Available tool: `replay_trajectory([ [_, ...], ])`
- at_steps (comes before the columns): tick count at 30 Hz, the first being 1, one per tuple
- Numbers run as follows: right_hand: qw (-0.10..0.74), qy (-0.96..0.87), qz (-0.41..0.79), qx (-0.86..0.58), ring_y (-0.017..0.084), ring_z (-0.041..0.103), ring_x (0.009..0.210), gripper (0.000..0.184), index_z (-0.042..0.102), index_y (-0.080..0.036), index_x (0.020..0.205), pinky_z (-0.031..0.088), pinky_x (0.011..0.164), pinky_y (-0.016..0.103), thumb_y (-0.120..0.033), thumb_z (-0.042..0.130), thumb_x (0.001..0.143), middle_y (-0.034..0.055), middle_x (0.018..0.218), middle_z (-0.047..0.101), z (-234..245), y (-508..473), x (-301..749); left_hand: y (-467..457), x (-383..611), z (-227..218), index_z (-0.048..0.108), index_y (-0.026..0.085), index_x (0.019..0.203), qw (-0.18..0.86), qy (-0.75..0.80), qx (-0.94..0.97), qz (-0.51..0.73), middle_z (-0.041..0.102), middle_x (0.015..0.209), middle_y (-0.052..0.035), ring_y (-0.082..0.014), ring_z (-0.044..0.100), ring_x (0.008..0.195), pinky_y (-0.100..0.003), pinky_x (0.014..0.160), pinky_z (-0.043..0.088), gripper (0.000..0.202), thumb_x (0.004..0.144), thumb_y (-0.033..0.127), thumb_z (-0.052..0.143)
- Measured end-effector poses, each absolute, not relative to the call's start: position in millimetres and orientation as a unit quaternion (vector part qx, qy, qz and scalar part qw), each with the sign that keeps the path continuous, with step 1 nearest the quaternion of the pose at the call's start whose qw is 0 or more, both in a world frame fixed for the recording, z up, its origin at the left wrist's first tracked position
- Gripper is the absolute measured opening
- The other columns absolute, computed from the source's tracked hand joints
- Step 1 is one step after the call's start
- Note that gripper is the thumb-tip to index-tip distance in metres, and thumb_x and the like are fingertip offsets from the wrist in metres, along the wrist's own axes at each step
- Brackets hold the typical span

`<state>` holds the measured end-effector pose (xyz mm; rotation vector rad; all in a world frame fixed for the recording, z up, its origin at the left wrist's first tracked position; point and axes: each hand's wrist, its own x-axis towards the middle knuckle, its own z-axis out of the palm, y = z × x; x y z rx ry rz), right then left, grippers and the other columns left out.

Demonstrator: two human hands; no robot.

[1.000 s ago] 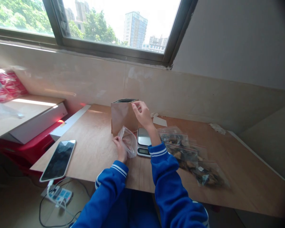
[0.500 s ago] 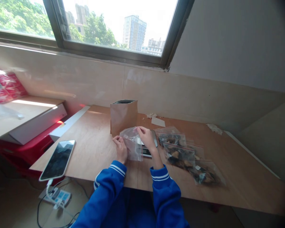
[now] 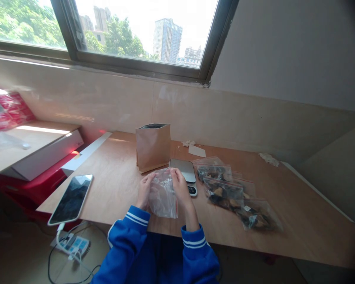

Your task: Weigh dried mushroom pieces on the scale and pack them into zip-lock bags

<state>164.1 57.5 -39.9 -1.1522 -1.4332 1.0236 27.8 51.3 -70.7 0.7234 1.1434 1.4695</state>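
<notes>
Head view, bench by the window.

- Left hand (image 3: pixel 144 191) and right hand (image 3: pixel 179 187): both raised just above the near edge of the bench (image 3: pixel 115 177), close together, each pinching an upper corner of one clear bag (image 3: pixel 163 195). Fingers closed on the plastic, left on the left side and right on the right side.
- The clear bag hangs between my two hands, in front of my blue sleeves and over the front edge of the bench. The plastic is crinkled. I cannot tell whether anything is inside.
- Brown paper bag (image 3: pixel 153 146): stands upright behind the hands, top open, dark lining visible at the mouth.
- Small scale (image 3: pixel 183 171): lies flat just right of the paper bag and just behind the right hand. Its platform is bare and the display is too small to read.
- Filled bags (image 3: pixel 225 191): a row of clear bags with dark and brown pieces inside, lying flat and overlapping to the right of the scale.
- Phone (image 3: pixel 71 198): dark screen, at the left front corner of the bench, partly over the edge.
- Power strip (image 3: pixel 73 244): on the floor below the phone, with cables.
- Paper scrap (image 3: pixel 197 151): near the wall, behind the scale.
</notes>
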Motion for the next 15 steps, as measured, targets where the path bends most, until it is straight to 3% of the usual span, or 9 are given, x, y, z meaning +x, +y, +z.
replay_trajectory([
  [4,0.399,-0.558,0.530,-0.498,0.021,0.065,0.088,0.051,0.050,-0.021,0.114,0.052,0.076,0.034,-0.064,0.038,0.090,0.0073,0.100,0.067,-52,32,179,51,32,-64,0.065,0.016,0.094,0.435,0.535,0.309,0.655,0.067,0.078,-0.0021,-0.0106,0.058,0.051,-0.020,0.042,0.043,0.042,0.076,0.053,0.063],
  [7,0.335,-0.574,0.578,-0.473,0.016,0.064,0.065,0.043,0.051,-0.021,0.100,0.051,0.060,0.029,-0.062,0.049,0.086,0.0031,0.085,0.066,-64,20,185,51,34,-64,0.060,0.018,0.097,0.367,0.561,0.320,0.670,0.058,0.062,0.0038,-0.0098,0.052,0.042,-0.019,0.038,0.040,0.041,0.079,0.056,0.059],
  [10,0.330,-0.600,0.570,-0.454,0.008,0.049,0.039,0.040,0.048,-0.020,0.086,0.036,0.040,0.021,-0.061,0.050,0.086,-0.0028,0.070,0.062,-69,20,184,50,31,-65,0.060,0.019,0.099,0.328,0.570,0.323,0.681,0.058,0.063,0.0033,-0.0084,0.049,0.042,-0.017,0.036,0.036,0.043,0.080,0.057,0.056],
  [12,0.353,-0.602,0.558,-0.450,0.006,0.042,0.034,0.044,0.047,-0.020,0.084,0.029,0.035,0.019,-0.064,0.043,0.087,-0.0048,0.060,0.058,-69,23,182,49,28,-62,0.061,0.017,0.099,0.352,0.569,0.316,0.673,0.064,0.073,-0.0009,-0.0095,0.054,0.048,-0.017,0.037,0.037,0.047,0.081,0.060,0.052],
  [15,0.396,-0.567,0.541,-0.479,0.008,0.037,0.034,0.052,0.047,-0.021,0.085,0.025,0.034,0.019,-0.071,0.035,0.086,-0.0073,0.048,0.049,-69,29,178,43,26,-57,0.064,0.015,0.096,0.471,0.549,0.330,0.606,0.067,0.084,-0.0059,-0.0131,0.062,0.059,-0.019,0.042,0.044,0.052,0.081,0.063,0.048],
])
